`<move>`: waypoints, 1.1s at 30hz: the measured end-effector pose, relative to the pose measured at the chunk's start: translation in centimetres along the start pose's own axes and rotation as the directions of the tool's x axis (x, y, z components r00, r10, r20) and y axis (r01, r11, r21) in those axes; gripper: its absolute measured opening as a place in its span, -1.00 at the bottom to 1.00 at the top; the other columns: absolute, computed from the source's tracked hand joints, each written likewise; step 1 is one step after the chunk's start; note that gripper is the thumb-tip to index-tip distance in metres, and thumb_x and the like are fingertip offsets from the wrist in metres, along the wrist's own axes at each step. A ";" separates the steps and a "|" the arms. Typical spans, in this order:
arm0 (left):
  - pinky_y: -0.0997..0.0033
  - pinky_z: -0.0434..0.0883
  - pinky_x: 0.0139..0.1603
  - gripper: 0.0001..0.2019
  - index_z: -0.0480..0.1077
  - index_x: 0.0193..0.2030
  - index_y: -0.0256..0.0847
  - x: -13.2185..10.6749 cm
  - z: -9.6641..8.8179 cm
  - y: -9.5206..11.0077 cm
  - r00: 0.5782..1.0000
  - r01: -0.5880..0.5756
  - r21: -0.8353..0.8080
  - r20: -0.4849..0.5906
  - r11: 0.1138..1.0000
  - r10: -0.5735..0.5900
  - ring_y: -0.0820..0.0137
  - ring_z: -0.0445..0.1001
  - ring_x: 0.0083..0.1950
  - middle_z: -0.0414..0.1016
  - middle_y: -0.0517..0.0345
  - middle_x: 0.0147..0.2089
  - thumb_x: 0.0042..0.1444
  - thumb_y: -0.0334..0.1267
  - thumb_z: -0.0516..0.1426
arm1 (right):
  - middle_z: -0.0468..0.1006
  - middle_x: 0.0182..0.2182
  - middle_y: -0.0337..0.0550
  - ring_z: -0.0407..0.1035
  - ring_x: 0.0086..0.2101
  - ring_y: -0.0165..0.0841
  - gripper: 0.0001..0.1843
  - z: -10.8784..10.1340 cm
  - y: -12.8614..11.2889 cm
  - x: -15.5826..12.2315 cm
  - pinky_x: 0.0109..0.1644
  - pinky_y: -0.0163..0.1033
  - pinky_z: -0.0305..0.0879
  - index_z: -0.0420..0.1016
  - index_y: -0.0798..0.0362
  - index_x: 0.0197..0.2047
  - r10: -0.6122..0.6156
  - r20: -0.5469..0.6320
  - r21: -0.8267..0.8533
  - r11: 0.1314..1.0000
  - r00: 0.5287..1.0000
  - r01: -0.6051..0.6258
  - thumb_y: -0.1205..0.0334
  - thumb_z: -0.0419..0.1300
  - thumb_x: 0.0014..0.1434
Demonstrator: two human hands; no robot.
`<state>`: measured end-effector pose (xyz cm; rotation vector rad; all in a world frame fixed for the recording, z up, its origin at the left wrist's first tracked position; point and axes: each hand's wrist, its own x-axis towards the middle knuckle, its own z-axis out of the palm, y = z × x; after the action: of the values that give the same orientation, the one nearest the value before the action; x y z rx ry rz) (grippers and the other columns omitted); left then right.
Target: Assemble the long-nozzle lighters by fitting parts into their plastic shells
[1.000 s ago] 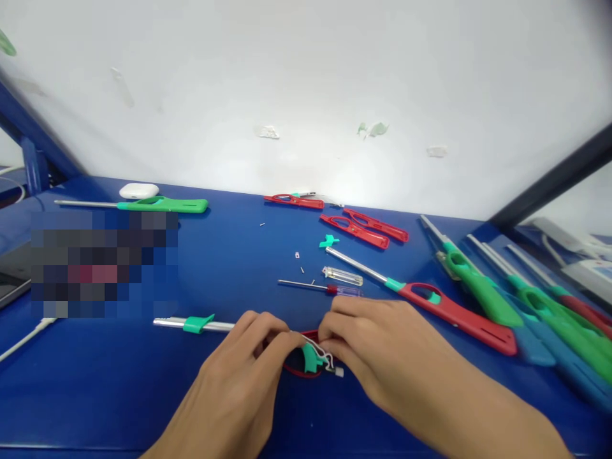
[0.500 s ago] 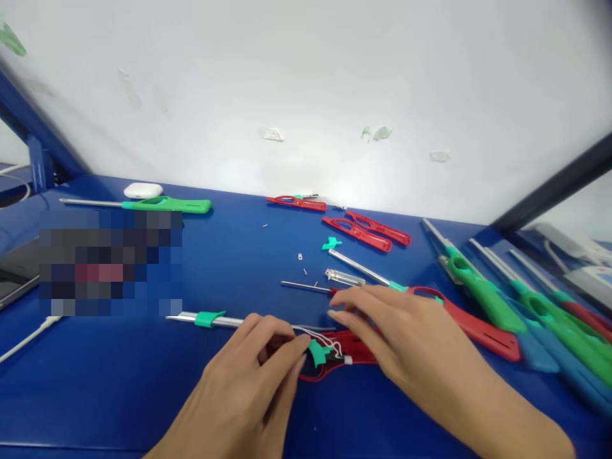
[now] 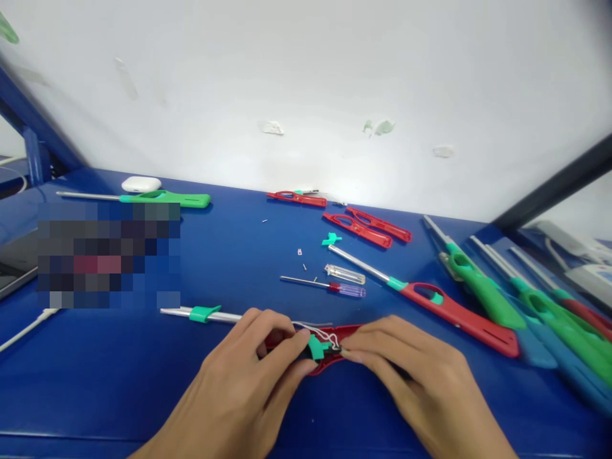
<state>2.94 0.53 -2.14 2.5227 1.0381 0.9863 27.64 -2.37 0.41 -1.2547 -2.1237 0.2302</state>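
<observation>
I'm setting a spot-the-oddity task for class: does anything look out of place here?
Yes, mildly. White wires loop loosely over the nearest red shell rather than lying tucked in. Small metal pieces lie scattered near the screwdriver and could be lost. Nothing looks spilled.

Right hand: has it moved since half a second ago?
Yes: the right hand has come toward the person, and the screwdriver handle it covered then now shows beyond it.
</observation>
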 end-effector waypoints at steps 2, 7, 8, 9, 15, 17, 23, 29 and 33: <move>0.37 0.58 -0.05 -0.83 0.46 0.05 -0.05 0.0 0.0 -0.1 1.000 0.003 -0.003 0.021 1.000 -0.003 0.36 0.51 -0.09 0.53 0.18 -0.03 0.55 -0.38 0.07 | 0.76 -0.17 -0.43 0.66 -0.24 -0.49 -0.68 -0.1 -0.1 0.1 -0.08 -0.47 0.56 0.65 -0.14 -0.06 -0.012 -0.010 -0.013 1.000 1.000 0.012 0.15 0.06 0.63; 0.39 0.59 -0.13 -0.80 0.50 0.00 -0.07 0.0 0.2 0.0 1.000 0.005 0.021 0.020 1.000 -0.006 0.37 0.51 -0.16 0.53 0.15 -0.08 0.55 -0.37 0.05 | 0.79 -0.14 -0.37 0.68 -0.27 -0.44 -0.64 -0.2 0.1 -0.3 -0.15 -0.38 0.58 0.69 -0.12 -0.01 -0.123 -0.040 -0.138 0.984 0.992 0.116 0.29 0.04 0.61; 0.40 0.59 -0.15 -0.79 0.51 0.00 -0.08 0.0 0.2 0.0 1.000 -0.005 0.031 0.013 0.999 0.004 0.37 0.51 -0.17 0.54 0.15 -0.09 0.56 -0.37 0.05 | 0.79 -0.15 -0.35 0.68 -0.28 -0.43 -0.63 -0.1 0.3 -0.4 -0.17 -0.36 0.58 0.70 -0.11 -0.01 -0.148 -0.047 -0.161 0.977 0.988 0.139 0.33 0.05 0.60; 0.41 0.58 -0.17 -0.79 0.51 0.00 -0.09 0.0 0.2 0.0 1.000 -0.018 0.041 0.003 0.999 0.018 0.37 0.51 -0.17 0.54 0.14 -0.09 0.56 -0.36 0.05 | 0.80 -0.15 -0.34 0.69 -0.28 -0.42 -0.63 -0.1 0.4 -0.5 -0.19 -0.34 0.58 0.70 -0.09 -0.01 -0.172 -0.052 -0.185 0.970 0.984 0.160 0.37 0.05 0.58; 0.34 0.58 -0.15 -0.83 0.48 0.01 -0.10 -0.3 0.5 -0.1 1.000 -0.020 0.058 -0.001 0.998 0.020 0.33 0.50 -0.15 0.52 0.13 -0.08 0.52 -0.41 0.07 | 0.82 -0.13 -0.22 0.72 -0.31 -0.33 -0.57 -0.7 -0.3 -0.6 -0.27 -0.24 0.61 0.73 0.05 0.05 -0.262 0.014 -0.335 0.908 0.965 0.251 0.43 0.00 0.55; 0.33 0.59 -0.16 -0.83 0.47 -0.01 -0.11 -0.3 0.5 -0.2 1.000 -0.013 0.054 0.010 0.998 0.013 0.32 0.49 -0.15 0.51 0.12 -0.07 0.51 -0.42 0.07 | 0.83 -0.14 -0.19 0.73 -0.32 -0.32 -0.56 -1.1 -0.9 -0.3 -0.33 -0.24 0.60 0.75 0.10 0.01 -0.289 0.030 -0.380 0.882 0.957 0.278 0.39 -0.01 0.57; 0.35 0.57 -0.21 -0.81 0.45 0.07 -0.11 0.1 0.2 0.0 0.998 -0.051 0.063 -0.037 0.997 0.053 0.33 0.47 -0.18 0.51 0.13 -0.12 0.49 -0.45 0.08 | 0.83 -0.13 -0.18 0.74 -0.27 -0.29 -0.48 -1.1 -1.3 -0.9 -0.25 -0.24 0.64 0.74 0.14 0.04 -0.312 0.124 -0.439 0.834 0.942 0.334 0.44 -0.11 0.57; 0.51 0.53 -0.25 -0.83 0.46 0.07 -0.05 0.3 -0.2 -0.1 0.998 -0.002 0.019 -0.062 1.000 0.003 0.45 0.59 -0.19 0.53 0.20 -0.07 0.56 -0.37 0.07 | 0.81 -0.05 -0.15 0.72 -0.22 -0.28 -0.46 -0.4 -0.7 -1.3 -0.19 -0.21 0.65 0.66 0.19 0.19 -0.316 0.157 -0.426 0.833 0.936 0.353 0.43 -0.16 0.58; 0.55 0.54 -0.21 -0.82 0.49 0.07 0.00 0.4 -0.5 -0.3 0.998 0.042 -0.013 -0.045 0.999 -0.043 0.49 0.63 -0.15 0.54 0.25 -0.04 0.54 -0.38 0.11 | 0.80 -0.09 -0.20 0.70 -0.25 -0.29 -0.54 0.0 -0.6 -1.2 -0.22 -0.19 0.63 0.67 0.13 0.19 -0.294 0.141 -0.418 0.848 0.945 0.326 0.46 -0.05 0.56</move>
<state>2.70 0.98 -1.71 2.4690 1.0906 1.0396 27.64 -3.72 0.15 -1.1201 -2.4912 -0.3713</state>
